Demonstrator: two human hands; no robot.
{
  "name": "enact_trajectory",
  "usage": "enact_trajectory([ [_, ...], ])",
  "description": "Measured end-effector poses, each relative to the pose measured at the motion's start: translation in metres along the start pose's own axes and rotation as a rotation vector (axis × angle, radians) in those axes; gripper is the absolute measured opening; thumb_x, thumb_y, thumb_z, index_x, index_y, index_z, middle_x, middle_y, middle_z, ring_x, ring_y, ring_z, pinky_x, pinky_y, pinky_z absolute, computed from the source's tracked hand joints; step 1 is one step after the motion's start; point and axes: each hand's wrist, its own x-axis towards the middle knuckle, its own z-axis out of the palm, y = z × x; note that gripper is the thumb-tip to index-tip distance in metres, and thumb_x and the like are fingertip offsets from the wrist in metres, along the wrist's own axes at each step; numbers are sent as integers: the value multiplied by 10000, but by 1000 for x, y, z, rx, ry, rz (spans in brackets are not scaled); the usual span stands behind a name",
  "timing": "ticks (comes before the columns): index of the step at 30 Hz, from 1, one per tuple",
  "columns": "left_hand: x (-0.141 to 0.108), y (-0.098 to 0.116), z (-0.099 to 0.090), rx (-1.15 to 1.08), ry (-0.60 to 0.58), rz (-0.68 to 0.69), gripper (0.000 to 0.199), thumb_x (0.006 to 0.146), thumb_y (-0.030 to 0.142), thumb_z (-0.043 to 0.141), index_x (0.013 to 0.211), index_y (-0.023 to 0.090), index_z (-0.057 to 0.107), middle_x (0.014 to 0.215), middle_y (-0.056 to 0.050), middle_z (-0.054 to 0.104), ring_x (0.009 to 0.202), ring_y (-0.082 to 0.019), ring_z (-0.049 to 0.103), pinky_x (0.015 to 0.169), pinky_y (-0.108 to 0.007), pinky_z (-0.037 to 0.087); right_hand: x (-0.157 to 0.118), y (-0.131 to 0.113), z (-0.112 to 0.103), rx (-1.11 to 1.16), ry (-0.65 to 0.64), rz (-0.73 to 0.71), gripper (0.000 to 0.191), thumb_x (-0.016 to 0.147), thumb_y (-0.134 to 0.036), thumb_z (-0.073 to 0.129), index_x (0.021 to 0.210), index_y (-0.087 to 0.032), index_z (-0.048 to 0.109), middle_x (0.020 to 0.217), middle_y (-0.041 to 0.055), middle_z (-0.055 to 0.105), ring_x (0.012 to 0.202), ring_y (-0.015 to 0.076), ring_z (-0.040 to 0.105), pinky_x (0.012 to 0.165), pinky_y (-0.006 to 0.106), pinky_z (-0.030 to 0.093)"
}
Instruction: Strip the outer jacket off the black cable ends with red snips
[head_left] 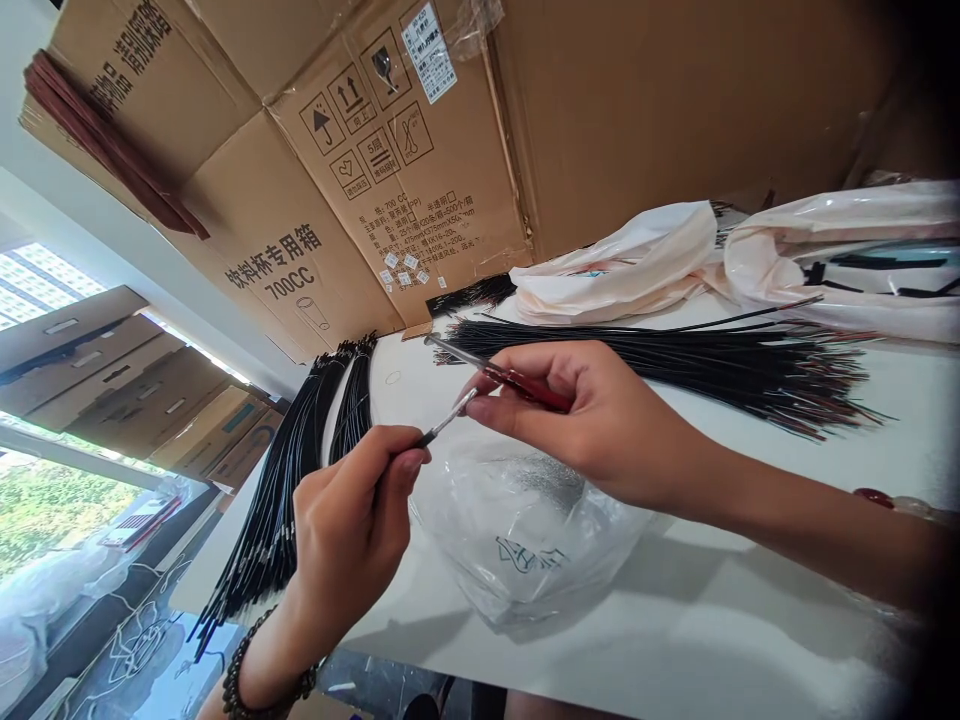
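Note:
My left hand (360,500) pinches a thin black cable (429,437) close to its stripped, silvery end, which points up and right. My right hand (570,410) is closed around a slim tool with a dark red handle (529,387) and a grey metal shaft; its exact kind is unclear. The thumb and fingertip of that same hand touch the tip of the cable. Below both hands lies a clear plastic bag (480,545) with many tiny silvery pieces inside. The rest of the held cable is hidden behind my left hand.
Bundles of black cables hang over the table's left edge (292,480), and another bundle (675,360) lies behind my right hand. Pale plastic-wrapped bundles (622,262) sit at the back right. Large cardboard boxes (360,180) stand behind the white table (600,650).

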Motion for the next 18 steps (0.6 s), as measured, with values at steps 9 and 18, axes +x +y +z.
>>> enact_trajectory([
  [9, 4, 0, -2, 105, -14, 111, 122, 971, 179, 455, 909, 181, 561, 603, 63, 550, 466, -22, 438, 480, -145, 339, -4, -1, 2, -74, 38, 9, 86, 754, -244, 731, 753, -186, 667, 675, -41, 593, 623, 91, 511, 552, 211, 380],
  [18, 15, 1, -8, 319, -9, 266, 135, 966, 166, 454, 854, 191, 527, 552, 67, 487, 473, -57, 395, 482, -193, 292, -4, 2, 0, -232, 94, -41, 104, 773, -286, 692, 737, -198, 649, 669, -22, 569, 628, 108, 503, 552, 231, 386],
])
